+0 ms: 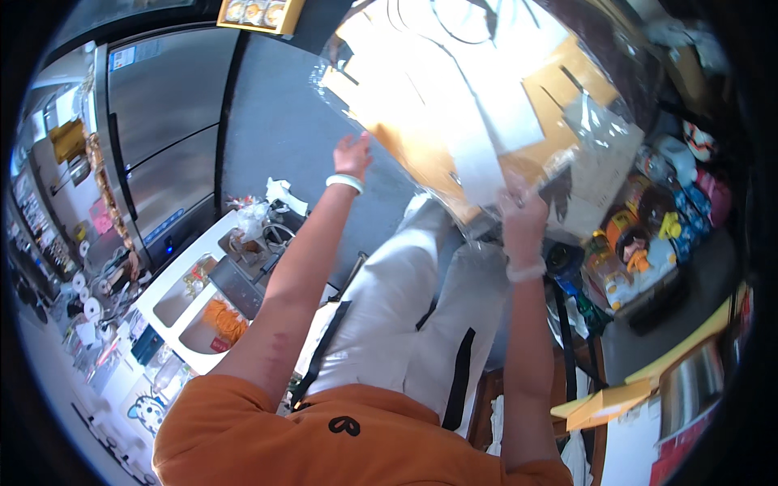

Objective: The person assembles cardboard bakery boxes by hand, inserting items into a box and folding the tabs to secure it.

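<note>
A large clear plastic bag (pixel 596 121) filled with flat brown cardboard pieces (pixel 417 154) and white sheets (pixel 519 121) spreads out in front of my legs. Bright glare washes out its upper part. My right hand (pixel 523 217) is closed on the bag's near edge, next to the cardboard. On the other side, my left hand (pixel 352 158) reaches forward beside the bag's left edge. Its fingers are apart and slightly bent, with nothing seen in them. Whether its fingertips touch the plastic I cannot tell.
At left stand a steel refrigerator (pixel 174 105) and a white sectioned tray (pixel 174 312) with small goods. A crate (pixel 640 283) of bottles and bright packages sits at right. Yellow folded card (pixel 604 405) juts in at lower right. A yellow box (pixel 259 14) lies at the top.
</note>
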Available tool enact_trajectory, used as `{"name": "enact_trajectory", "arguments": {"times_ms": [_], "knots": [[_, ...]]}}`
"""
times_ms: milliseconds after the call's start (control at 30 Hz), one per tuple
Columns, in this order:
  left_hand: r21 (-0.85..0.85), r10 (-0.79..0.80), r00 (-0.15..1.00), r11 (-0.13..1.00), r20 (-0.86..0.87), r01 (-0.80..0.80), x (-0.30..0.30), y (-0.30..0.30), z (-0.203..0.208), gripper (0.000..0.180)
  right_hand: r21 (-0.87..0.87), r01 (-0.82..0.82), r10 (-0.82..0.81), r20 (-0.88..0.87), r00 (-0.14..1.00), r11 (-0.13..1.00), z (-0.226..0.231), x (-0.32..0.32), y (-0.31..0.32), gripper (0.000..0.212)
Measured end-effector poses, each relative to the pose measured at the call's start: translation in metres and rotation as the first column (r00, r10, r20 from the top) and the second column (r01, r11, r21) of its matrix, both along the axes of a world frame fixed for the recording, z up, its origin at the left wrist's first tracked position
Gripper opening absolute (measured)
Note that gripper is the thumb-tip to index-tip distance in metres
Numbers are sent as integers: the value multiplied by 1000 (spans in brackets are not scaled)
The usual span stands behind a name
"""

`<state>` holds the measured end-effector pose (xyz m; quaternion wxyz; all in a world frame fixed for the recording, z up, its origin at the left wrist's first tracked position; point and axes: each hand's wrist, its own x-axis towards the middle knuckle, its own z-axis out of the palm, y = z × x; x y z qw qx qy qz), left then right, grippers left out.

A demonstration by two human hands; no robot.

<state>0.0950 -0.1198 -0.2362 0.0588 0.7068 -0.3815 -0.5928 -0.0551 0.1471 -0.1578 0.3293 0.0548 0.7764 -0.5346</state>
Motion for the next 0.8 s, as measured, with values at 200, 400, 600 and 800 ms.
{"name": "enact_trajectory", "arguments": {"times_ms": [200,400,600,800], "knots": [[-641,-548,800,529,243,557,-12,62,95,60,222,79,-123,194,973,972,130,7,167,12],[-846,-929,338,53,154,531,-52,199,268,64,127,19,-34,122,992,992,248,49,257,8],[-630,-804,-363,-594,471,499,-30,312,421,51,5,81,-81,-27,996,997,337,119,355,4],[-520,-706,-683,-662,189,540,12,423,491,40,-32,97,-101,-172,980,995,390,188,448,4]]}}
